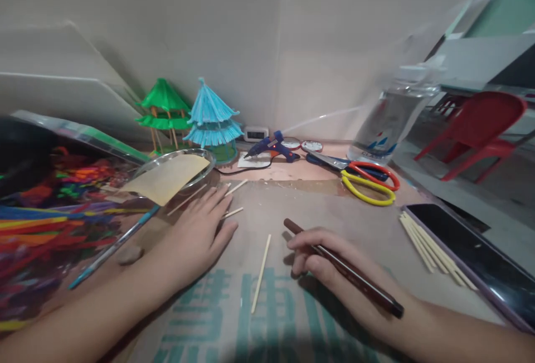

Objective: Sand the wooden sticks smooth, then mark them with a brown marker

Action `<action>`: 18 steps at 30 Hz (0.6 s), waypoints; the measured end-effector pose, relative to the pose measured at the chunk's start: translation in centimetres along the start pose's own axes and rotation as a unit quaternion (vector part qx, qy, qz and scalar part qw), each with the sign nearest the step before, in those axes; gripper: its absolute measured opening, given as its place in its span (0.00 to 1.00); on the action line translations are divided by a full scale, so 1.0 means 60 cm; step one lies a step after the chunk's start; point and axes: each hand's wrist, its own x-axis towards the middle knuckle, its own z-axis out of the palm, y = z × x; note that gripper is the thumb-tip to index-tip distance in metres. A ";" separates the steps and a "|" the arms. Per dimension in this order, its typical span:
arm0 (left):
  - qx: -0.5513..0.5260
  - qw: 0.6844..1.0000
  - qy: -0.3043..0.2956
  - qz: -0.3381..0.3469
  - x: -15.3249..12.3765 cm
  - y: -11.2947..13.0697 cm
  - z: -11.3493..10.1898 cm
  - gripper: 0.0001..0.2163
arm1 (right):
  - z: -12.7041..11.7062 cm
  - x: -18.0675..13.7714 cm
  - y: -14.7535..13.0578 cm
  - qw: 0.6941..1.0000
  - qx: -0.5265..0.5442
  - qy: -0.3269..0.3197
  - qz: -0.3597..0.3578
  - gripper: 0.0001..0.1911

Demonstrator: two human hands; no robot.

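Note:
My right hand (317, 254) is closed round a dark brown marker pen (351, 271), its end pointing up and left. My left hand (204, 223) lies palm down with its fingers stretched out, over or beside a few thin wooden sticks (234, 212). Whether it touches them is hidden beneath the fingers. Between the hands, one pale wooden stick (261, 274) rests on the cardboard sheet (276, 201) with green printed characters. Just beyond my left fingers stands a round clear dish (211, 158) with a yellowish paper (171, 176) across it.
Two small pavilion models, green (163, 98) and blue (211, 106), stand at the back beside a glue gun (271, 146). Scissors (370, 184), a water bottle (382, 123), a phone (472, 257) and more sticks (430, 246) are right. Colourful craft strips (37, 235) and a blue pen (112, 248) lie left.

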 end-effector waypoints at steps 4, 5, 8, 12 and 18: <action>0.022 0.998 0.049 0.013 -0.006 -0.007 0.006 0.32 | 0.004 0.008 -0.003 0.999 -0.025 0.026 -0.033 0.12; 0.027 0.998 0.058 0.021 -0.007 -0.008 0.008 0.32 | 0.005 0.009 -0.004 0.998 -0.031 0.036 -0.046 0.11; 0.039 0.996 0.072 0.039 -0.009 -0.009 0.011 0.30 | 0.006 0.008 -0.008 0.997 -0.040 0.043 -0.055 0.10; 0.058 0.992 0.091 0.062 -0.007 -0.007 0.006 0.28 | 0.002 0.006 -0.009 0.999 -0.022 0.014 -0.020 0.12; 0.038 0.962 0.189 0.192 -0.010 0.030 -0.039 0.14 | -0.005 0.014 -0.012 0.993 0.108 0.045 0.010 0.30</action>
